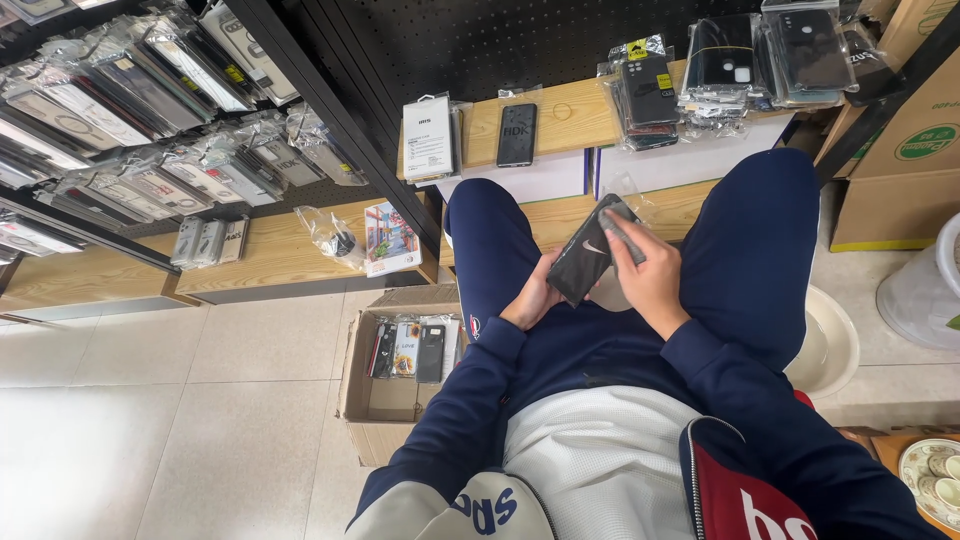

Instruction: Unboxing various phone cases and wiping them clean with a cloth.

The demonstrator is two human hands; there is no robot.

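Navy sleeves and a white jacket front fill the bottom of the view, and both forearms run forward from there to meet over the lap, between the person's knees. The left hand (530, 298) cradles a black phone case (590, 252) from beneath, its grip closed on the lower end with the fingers wrapped under the back. The right hand (650, 275) lies on top at the upper end, thumb and fingertips pressed narrowly onto the case's face near a thin clear wrapper (625, 190) that sticks out past that end. The case's long axis runs on a slant, from low on the left-hand side up and away toward the right, so the left hand has the near end and the right hand the far end; both touch it, and neither is free.

Just left of the left knee, on the tiled floor, stands an open cardboard box (365, 400) with several more cases stood on edge inside. Beyond the knees a wooden shelf (580, 115) carries a dark phone case lying flat (517, 134), a white boxed pack (428, 137) and stacks of bagged cases (650, 95). Further left, racks of bagged cases (150, 100) hang along the wall. A pale basin (835, 345) sits on the floor by the right knee.
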